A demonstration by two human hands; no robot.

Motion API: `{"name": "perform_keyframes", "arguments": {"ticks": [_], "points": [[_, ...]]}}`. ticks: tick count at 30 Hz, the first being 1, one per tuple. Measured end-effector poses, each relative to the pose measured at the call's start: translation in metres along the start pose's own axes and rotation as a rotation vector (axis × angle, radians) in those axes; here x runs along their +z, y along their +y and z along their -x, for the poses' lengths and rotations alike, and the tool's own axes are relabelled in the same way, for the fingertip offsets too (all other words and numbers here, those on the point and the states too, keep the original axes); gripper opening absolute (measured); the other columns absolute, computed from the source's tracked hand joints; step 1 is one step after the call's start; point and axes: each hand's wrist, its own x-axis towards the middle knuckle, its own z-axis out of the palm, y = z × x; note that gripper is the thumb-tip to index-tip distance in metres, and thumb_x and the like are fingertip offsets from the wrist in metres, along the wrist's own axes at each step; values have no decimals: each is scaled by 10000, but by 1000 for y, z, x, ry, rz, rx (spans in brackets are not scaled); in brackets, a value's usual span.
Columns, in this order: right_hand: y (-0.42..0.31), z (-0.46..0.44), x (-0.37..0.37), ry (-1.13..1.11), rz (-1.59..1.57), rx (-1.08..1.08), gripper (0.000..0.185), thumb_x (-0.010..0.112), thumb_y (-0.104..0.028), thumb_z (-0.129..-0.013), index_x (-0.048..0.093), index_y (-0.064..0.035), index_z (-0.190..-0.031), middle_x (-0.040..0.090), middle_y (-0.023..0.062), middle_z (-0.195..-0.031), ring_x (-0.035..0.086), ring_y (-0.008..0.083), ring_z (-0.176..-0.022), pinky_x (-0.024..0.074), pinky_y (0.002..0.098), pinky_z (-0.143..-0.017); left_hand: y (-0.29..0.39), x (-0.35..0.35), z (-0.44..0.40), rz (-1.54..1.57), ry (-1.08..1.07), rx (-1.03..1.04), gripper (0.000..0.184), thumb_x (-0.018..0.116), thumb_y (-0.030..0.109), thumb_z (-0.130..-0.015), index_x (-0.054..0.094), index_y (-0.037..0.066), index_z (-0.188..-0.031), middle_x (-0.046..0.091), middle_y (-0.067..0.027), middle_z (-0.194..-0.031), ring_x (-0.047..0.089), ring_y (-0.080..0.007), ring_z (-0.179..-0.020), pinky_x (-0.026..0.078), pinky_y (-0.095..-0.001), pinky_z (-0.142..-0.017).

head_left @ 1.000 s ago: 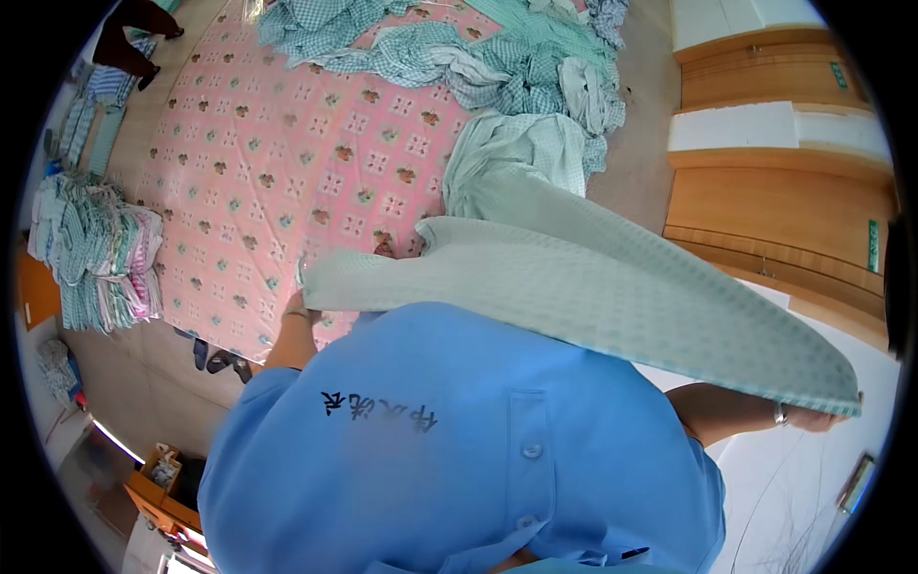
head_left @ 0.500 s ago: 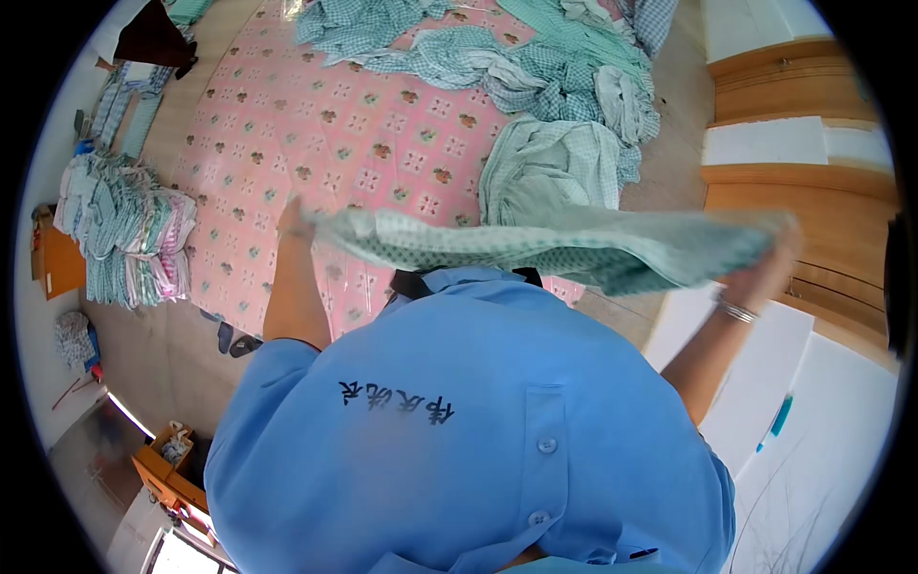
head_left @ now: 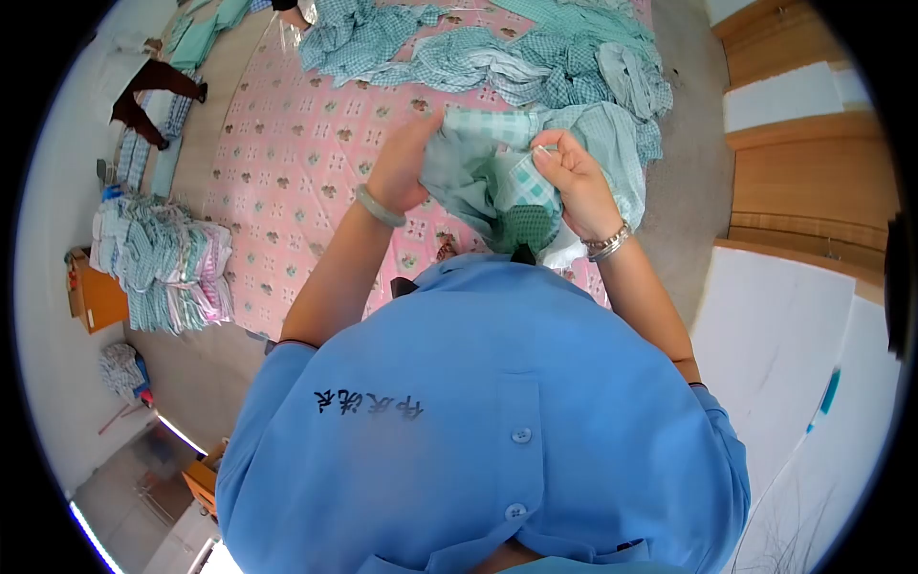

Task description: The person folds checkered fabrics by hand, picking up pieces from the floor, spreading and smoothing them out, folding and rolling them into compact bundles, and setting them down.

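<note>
Gathered in front of my chest is a green checked cloth (head_left: 478, 172), partly folded over, with larger pale checks along its upper edge. My left hand (head_left: 404, 170), with a bangle at the wrist, is closed on the cloth's left side; its fingertips are partly hidden. On the opposite side, my right hand (head_left: 580, 184), wearing a metal band, pinches the cloth's edge between thumb and fingers. Just beyond that hand lies a loose pale green checked cloth (head_left: 622, 158) on the pink patterned table cover (head_left: 296, 182).
Heaped green checked cloths (head_left: 564, 77) spread across the table's far side. A stack of folded cloths (head_left: 163, 258) stands at the left. Another person's legs (head_left: 143, 91) show upper left, and a co-worker's hand (head_left: 295, 17) reaches in at the top. Wooden cabinets (head_left: 803, 201) line the right.
My hands have come closer together and farther up the view. The cloth, stretched wide between them before, is now bunched and folded. The co-worker's hand has appeared at the top.
</note>
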Motion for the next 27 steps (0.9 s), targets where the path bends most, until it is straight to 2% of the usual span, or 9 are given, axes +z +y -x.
{"name": "perform_keyframes", "arguments": {"ticks": [2, 8, 12, 15, 17, 18, 20, 24, 27], "points": [[4, 4, -9, -15, -69, 18, 241, 479, -106, -838, 419, -51, -1064, 540, -27, -789, 465, 24, -726, 374, 188, -668, -13, 15, 3, 176, -52, -134, 332, 359, 256, -876, 496, -23, -993, 564, -116, -954, 556, -221, -871, 441, -328, -776], [0, 17, -13, 33, -513, 103, 307, 478, -121, -836, 380, -20, -1109, 573, 37, -892, 523, 92, -883, 412, 234, -753, -31, 41, 2, 140, -46, -164, 335, 338, 240, -874, 486, -29, -1010, 547, -125, -996, 541, -229, -906, 427, -343, -801], [-3, 23, -22, -71, -561, 76, 256, 480, -132, -836, 430, -15, -1058, 574, 26, -860, 530, 88, -840, 420, 229, -724, -39, 44, -3, 86, -115, -207, 360, 317, 283, -883, 463, -2, -1048, 528, -120, -1041, 521, -241, -954, 407, -362, -841], [1, 23, -33, -101, -518, 58, 186, 484, -126, -834, 491, -23, -989, 573, 17, -852, 530, 79, -805, 422, 217, -705, -44, 48, -2, 50, -126, -190, 280, 381, 227, -869, 459, 19, -1040, 532, -90, -996, 524, -187, -922, 428, -317, -801], [-2, 26, -32, -109, -398, -1, 119, 494, -117, -828, 523, -35, -909, 564, -2, -816, 516, 53, -744, 414, 195, -676, -41, 60, 6, -638, -235, 73, 198, 470, 155, -834, 485, 42, -996, 533, -43, -910, 516, -107, -841, 433, -243, -730], [-8, 28, -27, -109, -394, 0, 119, 494, -117, -828, 523, -35, -909, 564, -2, -816, 516, 53, -744, 414, 195, -676, -41, 66, 7, -635, -235, 75, 198, 470, 155, -834, 485, 42, -996, 533, -43, -910, 516, -107, -841, 433, -243, -730], [-23, 34, -15, -69, 125, -67, 101, 507, -105, -816, 519, -41, -893, 553, -19, -763, 498, 31, -693, 408, 182, -632, -45, 72, 9, -950, -312, 249, 131, 535, 108, -799, 524, 46, -915, 510, 8, -808, 465, -44, -726, 397, -185, -622], [-22, 35, -16, -38, 307, -52, 114, 535, -109, -799, 523, -31, -881, 537, -37, -718, 467, 14, -629, 380, 168, -557, -47, 67, 16, -911, -244, 182, 135, 570, 144, -778, 556, 21, -831, 490, 15, -716, 437, -43, -692, 370, -199, -598], [-18, 38, -15, 40, 154, -87, 132, 563, -109, -781, 542, -26, -881, 525, -47, -687, 430, 2, -577, 333, 164, -491, -51, 64, 20, -797, -184, 246, 143, 559, 154, -792, 558, 21, -843, 483, 27, -696, 407, -42, -644, 350, -202, -553]]}}
